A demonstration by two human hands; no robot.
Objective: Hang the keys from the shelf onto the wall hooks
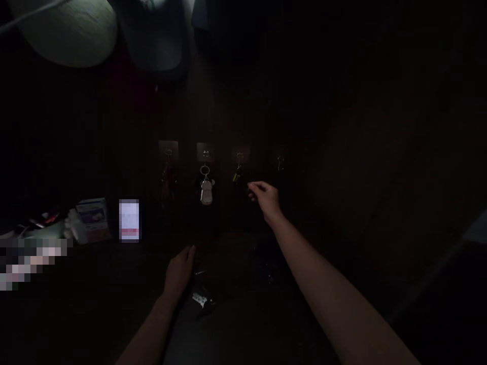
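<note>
Nearest us, our left hand point(180, 271) lies flat, fingers loosely open, on the dark tabletop point(243, 329) beside a small glinting metal piece point(201, 300). Rightward, past a rounded silvery fob point(206, 192), a dark key bunch point(238, 175) hangs from a square wall hook point(240, 153), and our right hand point(267, 198) pinches its fingers point(254, 189) together just beside it.

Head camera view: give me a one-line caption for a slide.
In dim light, the right hand reaches toward keys on a wall hook; the left hand lies open below.
</note>
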